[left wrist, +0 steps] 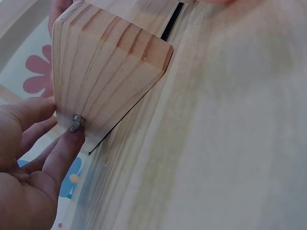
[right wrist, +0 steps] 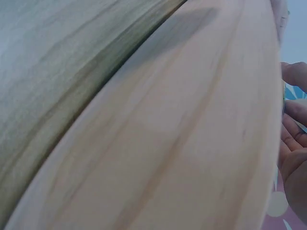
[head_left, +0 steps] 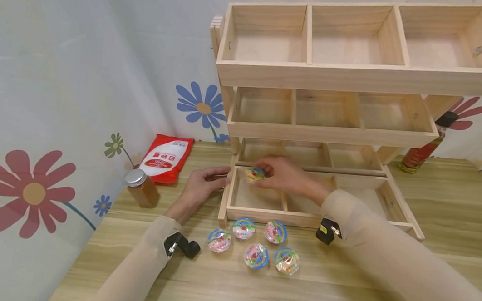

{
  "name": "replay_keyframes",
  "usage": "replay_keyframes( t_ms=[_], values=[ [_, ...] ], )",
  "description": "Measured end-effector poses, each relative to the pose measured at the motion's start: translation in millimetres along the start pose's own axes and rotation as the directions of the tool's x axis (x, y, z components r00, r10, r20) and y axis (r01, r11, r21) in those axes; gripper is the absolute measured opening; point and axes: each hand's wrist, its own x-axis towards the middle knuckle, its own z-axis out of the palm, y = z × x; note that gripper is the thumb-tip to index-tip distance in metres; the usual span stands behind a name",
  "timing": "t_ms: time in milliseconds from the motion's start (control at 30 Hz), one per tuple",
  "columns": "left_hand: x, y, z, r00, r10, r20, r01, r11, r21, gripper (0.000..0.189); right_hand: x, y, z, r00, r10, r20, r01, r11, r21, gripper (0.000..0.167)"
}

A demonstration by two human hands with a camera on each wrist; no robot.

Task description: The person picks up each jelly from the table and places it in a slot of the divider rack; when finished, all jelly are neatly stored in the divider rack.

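Note:
A wooden rack with several divided tiers (head_left: 351, 80) stands on the table. Above the left compartment of its lowest tier, my right hand (head_left: 286, 174) pinches a small jelly cup (head_left: 255, 175) with a printed film lid. In the right wrist view, a wooden board fills most of the picture and cuts off part of that hand (right wrist: 295, 167). My left hand (head_left: 200, 187) touches the rack's lower left side. Its fingers reach the wooden end piece (left wrist: 105, 62) near a metal screw (left wrist: 76, 122) in the left wrist view. Several more jelly cups (head_left: 256, 256) lie before the rack.
Left of the rack lie a red and white packet (head_left: 164, 159) and a lidded jar (head_left: 142, 188) of brown contents. A dark-capped bottle (head_left: 427, 144) stands behind the rack's right side. A flower-patterned curtain (head_left: 84, 92) hangs behind.

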Motion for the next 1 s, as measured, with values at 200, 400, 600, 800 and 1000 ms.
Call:
replay_keyframes(
  t_ms=[200, 400, 600, 800, 1000],
  values=[
    [-0.1, 1.0, -0.4, 1.000, 0.014, 0.009, -0.014, 1.000, -0.019, 0.041, 7.3, 0.8, 5.0, 1.000, -0.003, 0.026, 0.002, 1.000, 0.027, 0.049],
    [-1.3, 0.6, -1.2, 1.000, 0.022, 0.008, -0.022, 1.000, -0.015, 0.040, 12.9, 3.3, 13.6, 0.999, -0.007, 0.037, 0.005, 0.998, 0.062, 0.046],
    [-1.1, -0.7, -2.1, 1.000, 0.011, 0.008, -0.011, 1.000, -0.017, 0.040, 16.4, 4.0, 20.5, 1.000, -0.001, 0.013, 0.000, 0.999, 0.049, 0.047],
    [-0.7, -1.8, -2.2, 1.000, 0.018, 0.007, -0.018, 0.999, -0.033, 0.041, 18.5, 2.8, 26.0, 1.000, 0.011, -0.008, -0.010, 0.999, 0.043, 0.046],
    [0.0, -1.8, -1.2, 1.000, 0.021, 0.014, -0.020, 0.999, -0.041, 0.041, 16.8, -1.0, 28.7, 0.998, 0.068, -0.016, -0.067, 0.997, 0.044, 0.047]
  ],
)
